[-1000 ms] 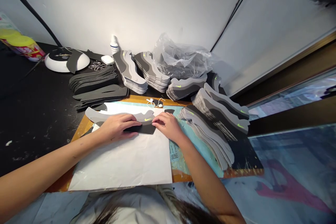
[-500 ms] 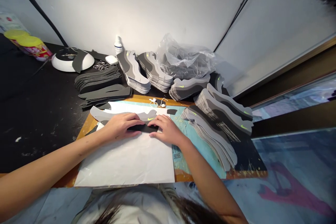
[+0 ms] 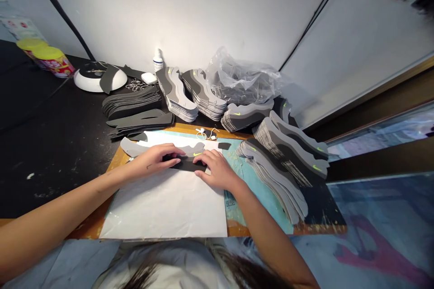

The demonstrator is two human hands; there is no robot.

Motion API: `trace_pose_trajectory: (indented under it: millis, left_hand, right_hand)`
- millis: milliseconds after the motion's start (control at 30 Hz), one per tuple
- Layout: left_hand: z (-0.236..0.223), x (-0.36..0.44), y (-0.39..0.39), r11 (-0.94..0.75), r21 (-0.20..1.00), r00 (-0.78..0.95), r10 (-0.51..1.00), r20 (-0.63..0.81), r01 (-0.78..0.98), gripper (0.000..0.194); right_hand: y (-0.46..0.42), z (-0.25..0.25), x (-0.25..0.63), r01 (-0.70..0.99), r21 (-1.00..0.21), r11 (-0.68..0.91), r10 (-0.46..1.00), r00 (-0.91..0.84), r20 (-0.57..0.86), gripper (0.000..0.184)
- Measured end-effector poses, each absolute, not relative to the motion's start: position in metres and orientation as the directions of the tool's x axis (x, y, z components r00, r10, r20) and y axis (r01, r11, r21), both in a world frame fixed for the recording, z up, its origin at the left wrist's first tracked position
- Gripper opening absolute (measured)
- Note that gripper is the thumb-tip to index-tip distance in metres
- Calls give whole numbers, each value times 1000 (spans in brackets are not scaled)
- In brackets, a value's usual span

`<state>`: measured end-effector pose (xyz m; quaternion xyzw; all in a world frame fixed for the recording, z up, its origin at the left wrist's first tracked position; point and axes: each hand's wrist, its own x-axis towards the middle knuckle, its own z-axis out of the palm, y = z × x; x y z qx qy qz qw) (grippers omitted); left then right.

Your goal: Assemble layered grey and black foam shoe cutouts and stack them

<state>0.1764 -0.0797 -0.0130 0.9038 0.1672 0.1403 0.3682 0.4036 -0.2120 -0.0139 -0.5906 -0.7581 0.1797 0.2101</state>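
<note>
On white paper (image 3: 169, 207), both hands (image 3: 190, 166) gripping a gray-black panel (image 3: 190, 164).

Bright glare on white painted wall (image 3: 176, 9); wide-angle distortion at edges; upper right corner dark, blurred.

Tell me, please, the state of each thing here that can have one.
swoosh-marked piece: flat, partly covered
left hand: fingers bent, touching piece
right hand: fingers bent, touching piece
white paper: spread out, wrinkled
plastic bag: crumpled
white bottle: upright, capped
yellow-lidded canisters: lids on
plain dark pieces: stacked
</note>
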Motion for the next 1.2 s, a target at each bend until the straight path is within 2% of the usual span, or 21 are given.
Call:
trace_pose_trajectory:
  millis: [300,500,567,667,767,833,1000,1200]
  left_hand:
    - [-17,174,-79,-631,759,921,372,114,161,25]
    - [-14,175,-82,-637,759,917,370,148,135,23]
    - [-14,175,-83,-637,760,916,372,152,132,23]
    - [-14,175,-85,-629,766,916,374,147,134,23]
    - [-11,173,-82,-634,761,914,378,147,140,24]
    - [-7,170,-77,-623,765,915,386,116,166,26]
    - [5,160,-64,-559,789,924,382,-27,255,30]
    - [1,157,-63,-549,804,912,410,23,227,31]
  right_hand:
    - [-212,-15,396,844,-502,191,982,-160,105,16]
    - [-210,-10,390,830,-483,280,959,-260,111,7]
    - [-205,-6,382,860,-433,270,962,-264,74,5]
    - [-197,-3,368,928,-270,255,965,-262,9,19]
    - [-191,-5,357,937,-105,334,941,-337,-9,26]
    - [-190,-7,356,921,-61,385,922,-387,-22,27]
    - [-188,-11,358,939,-89,332,942,-335,-24,29]
    - [-189,-11,355,961,-107,255,965,-260,-33,28]
